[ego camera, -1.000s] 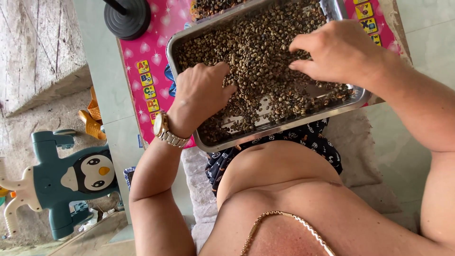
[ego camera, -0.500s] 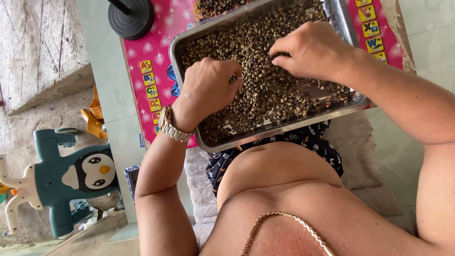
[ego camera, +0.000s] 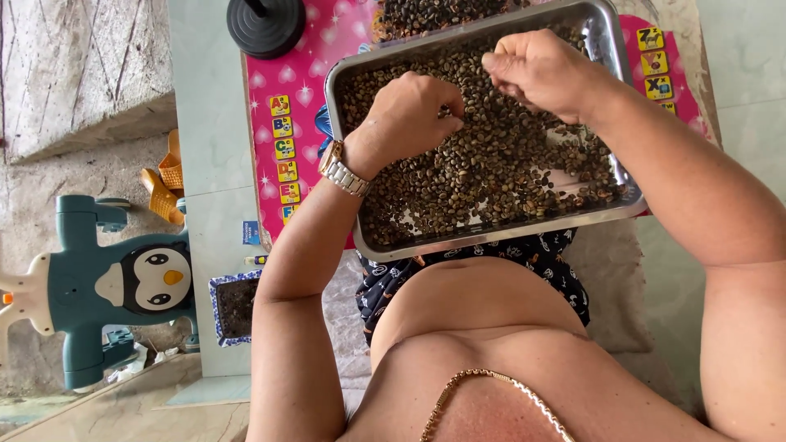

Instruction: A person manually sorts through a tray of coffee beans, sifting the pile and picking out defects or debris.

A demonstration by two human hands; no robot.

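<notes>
A shiny metal tray full of brownish-green coffee beans rests on a pink children's table in front of me. My left hand, with a metal watch at the wrist, lies curled over the beans at the tray's left middle, fingertips pinched on a few beans. My right hand hovers over the far middle of the tray with its fingers pinched together, apparently on a bean or two. The two hands are close, almost touching.
A black round stand base sits on the table's far left corner. A teal penguin-shaped toy stands on the floor at left, with yellow sandals nearby and a small blue-rimmed tray of dark stuff below the table.
Both hands have drawn toward the tray's far middle and closed from spread fingers into pinches. The camera view shifted, so the tray sits further right in the picture.
</notes>
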